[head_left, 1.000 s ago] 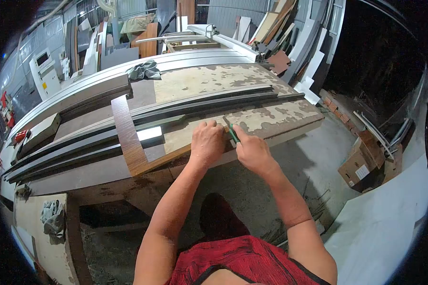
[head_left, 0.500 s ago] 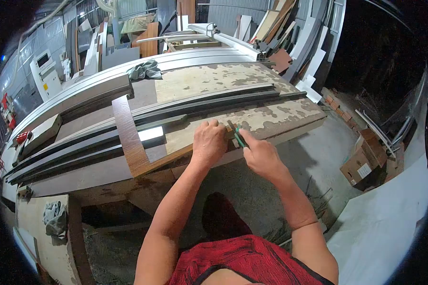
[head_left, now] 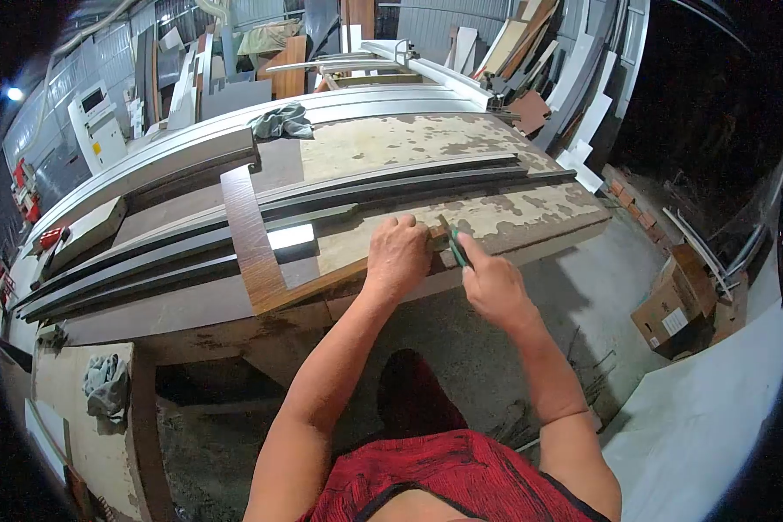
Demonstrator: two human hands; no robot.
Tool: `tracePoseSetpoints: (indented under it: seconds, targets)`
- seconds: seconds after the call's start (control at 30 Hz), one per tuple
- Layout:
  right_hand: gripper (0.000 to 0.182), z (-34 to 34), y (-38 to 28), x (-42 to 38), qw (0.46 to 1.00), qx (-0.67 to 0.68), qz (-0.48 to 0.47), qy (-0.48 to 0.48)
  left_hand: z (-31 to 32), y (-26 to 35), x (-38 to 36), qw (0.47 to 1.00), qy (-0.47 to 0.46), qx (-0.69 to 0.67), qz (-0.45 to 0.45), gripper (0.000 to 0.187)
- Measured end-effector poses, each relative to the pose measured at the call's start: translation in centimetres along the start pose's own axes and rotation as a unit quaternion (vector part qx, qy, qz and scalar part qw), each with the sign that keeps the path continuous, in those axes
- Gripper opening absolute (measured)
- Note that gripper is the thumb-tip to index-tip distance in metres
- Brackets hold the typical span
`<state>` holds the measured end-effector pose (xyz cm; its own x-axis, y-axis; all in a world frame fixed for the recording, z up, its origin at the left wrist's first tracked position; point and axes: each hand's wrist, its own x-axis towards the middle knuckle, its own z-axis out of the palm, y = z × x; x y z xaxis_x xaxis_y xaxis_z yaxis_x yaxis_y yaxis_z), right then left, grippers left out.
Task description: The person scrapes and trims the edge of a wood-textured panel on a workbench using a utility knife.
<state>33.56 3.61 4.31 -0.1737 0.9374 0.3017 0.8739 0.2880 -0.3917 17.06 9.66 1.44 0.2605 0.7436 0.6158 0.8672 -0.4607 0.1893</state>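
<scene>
An L-shaped wood-grain strip [head_left: 322, 285] lies along the near edge of the workbench [head_left: 531, 246], its other arm running back across the boards. My left hand [head_left: 398, 254] is closed over the strip near its right end, thumb side toward my other hand. In my right hand [head_left: 498, 287] is a green-handled tool [head_left: 457, 249] with a narrow dark blade, gripped in a fist. The blade is right at the strip's end, just beside my left fingers. The fingertips of both hands are mostly hidden from above.
Long dark metal profiles [head_left: 383, 189] lie across the bench behind the strip. A grey cloth [head_left: 284, 122] rests farther back, and another rag [head_left: 106, 387] lies on a lower table at left. A cardboard box [head_left: 665, 315] stands on the floor at right.
The whole view has shifted a little, so the bench appears farther right. Both hands stay at the strip's end, and the tool's tilt has changed slightly.
</scene>
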Motion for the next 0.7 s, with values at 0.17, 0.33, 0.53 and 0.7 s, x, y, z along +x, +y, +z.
tracePoseSetpoints:
  seconds: [0.17,0.33,0.53,0.7]
  targets:
    - [0.049,-0.6,-0.3,0.1,1.000,0.020,0.009,-0.013,-0.3,0.3,0.0,1.000,0.011,-0.021,-0.002,0.012]
    - [0.050,-1.8,1.0,-2.4,0.991,0.108,-0.035,0.064,0.1,0.0,0.1,1.000,0.005,0.003,-0.001,0.013]
    - [0.051,-1.2,0.7,-1.9,0.997,0.072,-0.025,0.026,-0.5,0.5,0.0,1.000,-0.012,0.000,-0.013,0.017]
    - [0.049,-0.5,0.3,-1.3,0.998,0.060,-0.012,0.003,-0.6,0.3,0.1,1.000,-0.024,0.002,-0.015,0.017]
